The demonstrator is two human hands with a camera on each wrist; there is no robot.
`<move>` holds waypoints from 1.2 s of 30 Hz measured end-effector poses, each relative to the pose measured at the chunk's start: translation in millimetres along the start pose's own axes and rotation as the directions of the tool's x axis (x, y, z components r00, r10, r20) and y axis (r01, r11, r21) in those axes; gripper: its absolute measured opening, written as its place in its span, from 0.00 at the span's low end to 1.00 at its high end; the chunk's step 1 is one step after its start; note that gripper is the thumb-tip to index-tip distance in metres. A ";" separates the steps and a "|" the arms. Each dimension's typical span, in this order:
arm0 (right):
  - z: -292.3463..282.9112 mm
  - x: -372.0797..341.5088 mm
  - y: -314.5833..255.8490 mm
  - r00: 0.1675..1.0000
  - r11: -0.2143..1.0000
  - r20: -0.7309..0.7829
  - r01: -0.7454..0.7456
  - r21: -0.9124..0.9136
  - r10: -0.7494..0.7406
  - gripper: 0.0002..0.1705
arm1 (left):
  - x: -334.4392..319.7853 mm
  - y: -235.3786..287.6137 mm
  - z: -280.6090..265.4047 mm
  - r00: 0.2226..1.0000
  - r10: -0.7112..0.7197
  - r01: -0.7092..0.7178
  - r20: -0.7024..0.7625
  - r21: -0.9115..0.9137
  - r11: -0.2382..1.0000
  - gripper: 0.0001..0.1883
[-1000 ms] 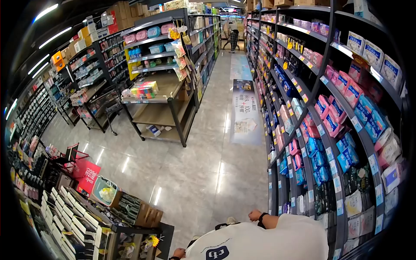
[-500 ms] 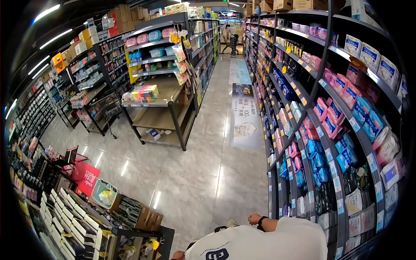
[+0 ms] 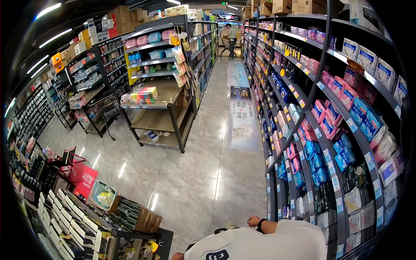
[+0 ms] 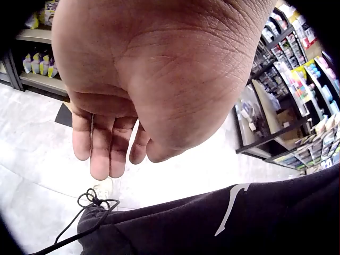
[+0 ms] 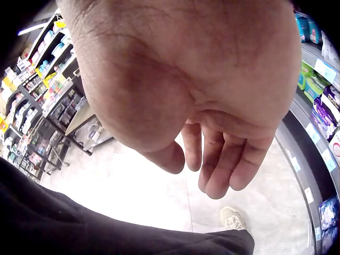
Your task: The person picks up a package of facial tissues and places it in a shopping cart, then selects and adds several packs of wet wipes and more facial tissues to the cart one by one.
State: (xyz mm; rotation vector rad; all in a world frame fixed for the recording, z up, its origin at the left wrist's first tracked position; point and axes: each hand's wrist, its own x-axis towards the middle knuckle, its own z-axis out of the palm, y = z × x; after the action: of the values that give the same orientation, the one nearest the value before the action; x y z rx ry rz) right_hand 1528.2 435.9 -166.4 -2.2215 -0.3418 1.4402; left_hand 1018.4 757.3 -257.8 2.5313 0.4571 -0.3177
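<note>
My left hand (image 4: 143, 90) hangs at my side, its fingers loosely bent and nothing in them. Only a little of that hand shows at the bottom edge of the head view. The right hand (image 5: 196, 101) also hangs relaxed and holds nothing, beside dark trousers (image 5: 106, 212). In the head view the right hand (image 3: 254, 221) is in front of the white shirt (image 3: 260, 242), with a black band (image 3: 260, 224) at its wrist. Nearest to it is the long shelf on the right, stocked with blue packs (image 3: 344, 152) and pink packs (image 3: 318, 112).
A half-bare display rack (image 3: 158, 119) stands ahead on the left. Floor posters (image 3: 244, 121) lie along the aisle, and a person (image 3: 231, 41) stands at its far end. At lower left are a tilted goods display (image 3: 71, 216), a carton (image 3: 147, 219) and a red sign (image 3: 84, 178).
The far person has shifted slightly left in the aisle. My view has tilted and turned a little, and the left hand shows less at the bottom edge. Both hands stay low.
</note>
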 end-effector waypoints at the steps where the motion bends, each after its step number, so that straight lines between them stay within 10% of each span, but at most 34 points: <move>1: 2.0 1.3 2.7 1.000 1.000 -0.018 0.012 -0.021 -0.012 0.10 | 0.4 0.5 0.4 0.999 -0.033 0.033 0.020 -0.012 0.999 0.06; 21: -3.2 -19.4 6.9 0.999 0.994 0.011 0.039 -0.105 -0.038 0.13 | 14.9 -0.4 -8.8 0.994 -0.047 0.042 0.102 0.044 0.998 0.11; 36: -30.6 39.3 32.5 0.991 0.998 0.116 0.067 0.017 -0.069 0.10 | 15.0 31.8 -13.2 0.907 -0.360 0.388 0.218 -0.102 0.916 0.16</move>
State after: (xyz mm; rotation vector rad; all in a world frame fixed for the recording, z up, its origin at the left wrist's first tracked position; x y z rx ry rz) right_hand 1570.9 417.9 -203.7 -2.0992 -0.4412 1.5344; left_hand 1046.0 743.1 -236.7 2.2327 0.8582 -0.6472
